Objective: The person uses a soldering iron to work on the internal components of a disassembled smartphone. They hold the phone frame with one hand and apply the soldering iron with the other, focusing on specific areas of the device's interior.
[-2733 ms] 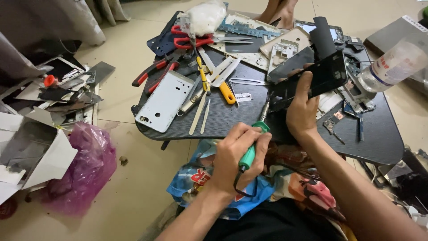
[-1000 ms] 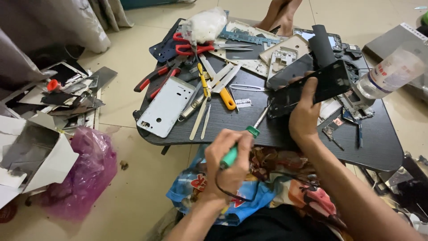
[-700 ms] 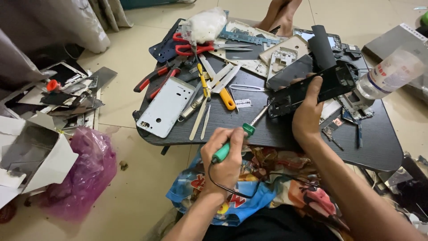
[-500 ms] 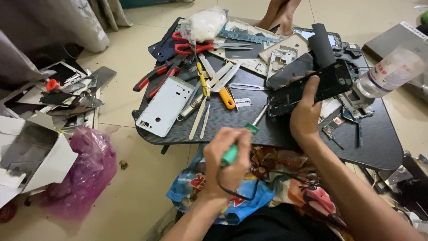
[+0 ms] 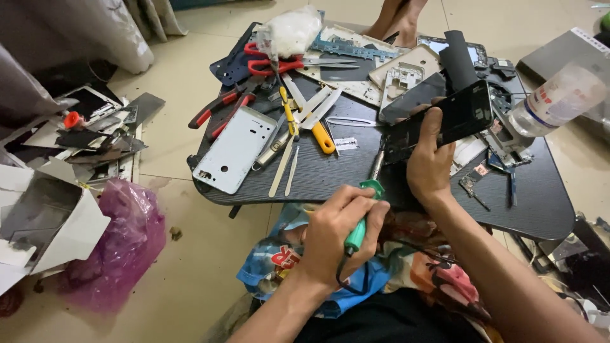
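1. Gripping a green-handled soldering iron [image 5: 359, 223], the left hand [image 5: 335, 230] is curled tight round the handle, just off the near edge of the low black table [image 5: 330, 178]. The metal tip [image 5: 377, 164] points up and away over that edge, toward the phone.
2. Judging by its look, the iron is light and stiff, with a ribbed handle that should not slip. The handle is the only safe place to hold it, since the tip may be hot. A dark cord loops below the hand and could snag.
3. To the right, over the near middle of the table, the right hand [image 5: 429, 166] is clamped on the lower end of a black opened phone [image 5: 445, 121], thumb on one side and fingers wrapped behind. The phone is tilted, with its upper end raised toward the table's far right.
4. The phone is probably light but fragile: thin and glassy on one face, with bare parts exposed. It is best held by the edges of its frame, as it is here.
5. Elsewhere on the table, left of the phone, lie a white back cover [image 5: 236, 149], red-handled pliers [image 5: 216, 109] and tweezers [image 5: 281, 166]. A clear plastic bottle [image 5: 554, 96] sits at the right.
6. Compared with half a second ago, the left hand has come up closer to the table's near edge, bringing the tip nearer the phone's lower end. The right hand's hold on the phone looks unchanged.
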